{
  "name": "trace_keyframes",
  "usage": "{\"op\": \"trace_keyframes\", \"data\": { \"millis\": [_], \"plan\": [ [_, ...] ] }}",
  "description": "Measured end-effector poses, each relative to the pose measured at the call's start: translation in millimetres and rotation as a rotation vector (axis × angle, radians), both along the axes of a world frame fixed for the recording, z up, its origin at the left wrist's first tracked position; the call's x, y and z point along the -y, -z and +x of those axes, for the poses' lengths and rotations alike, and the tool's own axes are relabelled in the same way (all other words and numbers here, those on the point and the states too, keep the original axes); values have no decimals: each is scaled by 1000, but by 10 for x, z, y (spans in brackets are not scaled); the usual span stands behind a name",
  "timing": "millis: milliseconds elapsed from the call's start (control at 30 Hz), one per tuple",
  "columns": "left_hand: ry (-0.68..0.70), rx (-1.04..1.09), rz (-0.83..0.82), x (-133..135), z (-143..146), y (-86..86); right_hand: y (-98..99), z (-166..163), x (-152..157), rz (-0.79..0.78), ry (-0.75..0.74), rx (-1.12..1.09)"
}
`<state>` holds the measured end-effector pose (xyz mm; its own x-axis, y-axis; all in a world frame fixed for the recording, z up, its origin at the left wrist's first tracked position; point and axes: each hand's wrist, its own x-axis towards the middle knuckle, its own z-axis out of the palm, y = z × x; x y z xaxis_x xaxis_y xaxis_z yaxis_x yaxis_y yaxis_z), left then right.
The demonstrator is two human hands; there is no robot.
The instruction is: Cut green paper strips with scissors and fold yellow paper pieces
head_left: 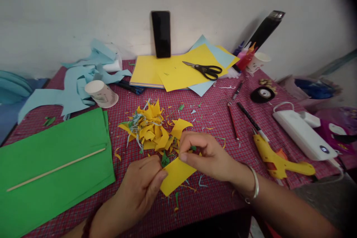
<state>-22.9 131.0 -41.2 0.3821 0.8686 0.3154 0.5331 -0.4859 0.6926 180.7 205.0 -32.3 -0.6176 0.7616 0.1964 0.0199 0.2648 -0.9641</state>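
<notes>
A small yellow paper piece point(177, 176) is held between my two hands above the table's front part. My left hand point(141, 180) pinches its left corner between thumb and curled fingers. At the top edge, my right hand point(206, 155) grips the paper between thumb and forefinger. Just beyond the hands lies a heap of yellow paper scraps point(152, 128) mixed with thin pale blue strips. A bit of green paper point(165, 160) shows behind the held piece.
Green sheets point(55, 137) with a thin wooden stick point(57, 169) lie left. Black scissors point(205, 70) rest on yellow sheets point(175, 78) before a phone point(161, 35). A yellow glue gun point(279, 158), power bank point(305, 134) and black tape roll point(262, 94) are right; a paper cup point(102, 93) lies tipped.
</notes>
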Motion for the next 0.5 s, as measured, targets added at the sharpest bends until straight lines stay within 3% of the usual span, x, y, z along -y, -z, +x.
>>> {"op": "trace_keyframes", "data": {
  "millis": [500],
  "plan": [
    [-15, 1, 35, -21, -8, 7, -17, 14, -22, -92, -23, -41]
  ]
}}
